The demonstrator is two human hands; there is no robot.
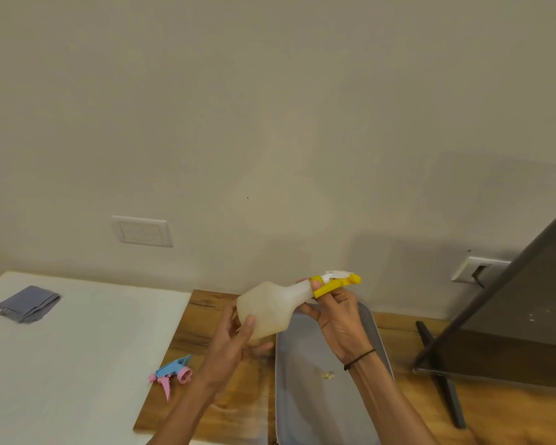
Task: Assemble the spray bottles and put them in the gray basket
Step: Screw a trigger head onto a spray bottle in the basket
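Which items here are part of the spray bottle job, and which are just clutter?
Job:
translucent white plastic bottle with yellow trigger head, held by left hand and right hand
gray plastic basket
loose pink-and-blue trigger sprayer head

Lying about:
folded gray cloth
dark monitor

gray basket point(379, 340) near end cut off, small scrap point(327, 375) inside unidentifiable

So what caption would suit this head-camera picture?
Both hands, left and right, hold a bottle with yellow sprayer above the gray basket.
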